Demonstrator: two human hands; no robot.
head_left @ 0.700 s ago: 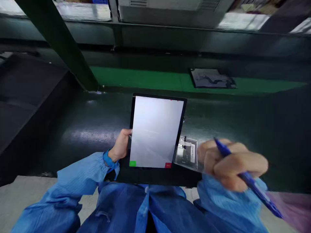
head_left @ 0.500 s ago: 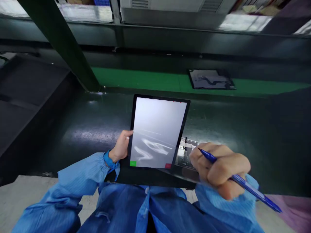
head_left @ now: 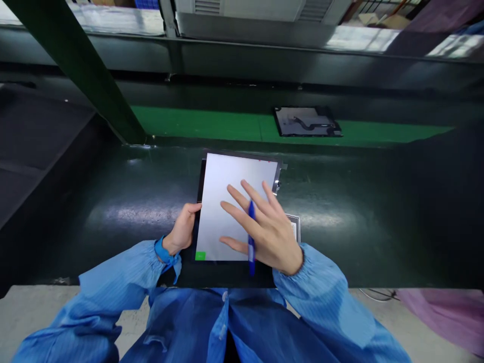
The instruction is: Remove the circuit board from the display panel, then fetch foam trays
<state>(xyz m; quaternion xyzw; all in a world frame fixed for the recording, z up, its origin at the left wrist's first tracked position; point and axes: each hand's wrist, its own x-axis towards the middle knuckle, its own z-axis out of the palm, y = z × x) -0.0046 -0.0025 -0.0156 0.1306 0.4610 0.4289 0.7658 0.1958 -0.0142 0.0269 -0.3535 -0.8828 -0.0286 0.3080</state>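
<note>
A tablet [head_left: 227, 191] with a lit white screen and a black frame lies on the dark worktop [head_left: 113, 212] in front of me. My left hand [head_left: 184, 228] grips its left edge near the bottom, where a small green square shows on the screen. My right hand [head_left: 260, 227] is spread over the lower right of the screen, fingers apart. A blue pen [head_left: 251, 237] is held between its fingers and points down toward me. Both arms wear blue sleeves.
A small labelled part [head_left: 295, 227] peeks out beside my right wrist. Farther back, a green belt [head_left: 212, 123] carries a dark panel [head_left: 306, 122] with a cable. A dark green post [head_left: 79, 70] slants at the back left. Purple cloth [head_left: 446, 312] lies at the lower right.
My right hand moved left from beside the tablet onto its screen and opened its fingers, the pen now between them. The tablet tilted down flatter. The reflections on the screen are gone.
</note>
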